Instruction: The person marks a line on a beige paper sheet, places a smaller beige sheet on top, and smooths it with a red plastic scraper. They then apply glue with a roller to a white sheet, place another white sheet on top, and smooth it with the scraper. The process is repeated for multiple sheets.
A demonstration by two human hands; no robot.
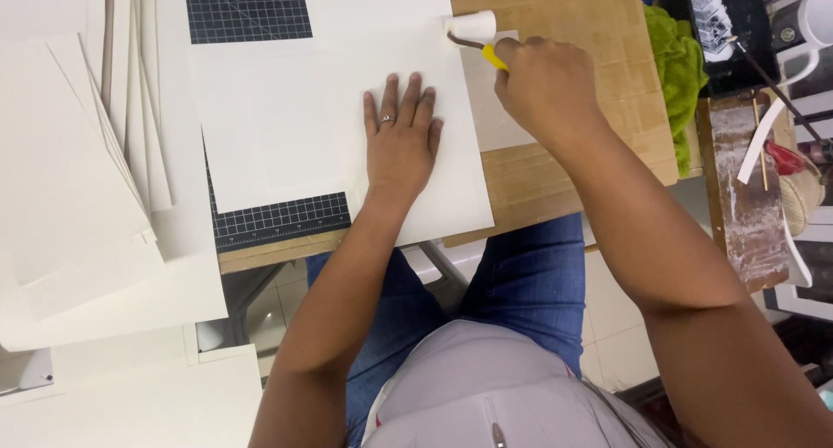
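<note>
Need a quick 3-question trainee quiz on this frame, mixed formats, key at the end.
1. True or false: the left hand lies flat on the large white paper sheet.
2. The right hand grips what? A) small white foam roller with yellow handle B) scissors C) pencil
3. Fill in: under the sheets lies a black gridded cutting ____.

Key: 1 true; 2 A; 3 mat.

Single view only, camera on my head. Looks steeply down over my chest and lap onto counter [555, 175]. Close range: both forearms fill lower frame, hands at centre top. Counter's far edge cut off at top; paper stacks [78, 196] at left, cluttered side stand [746, 196] at right.
</note>
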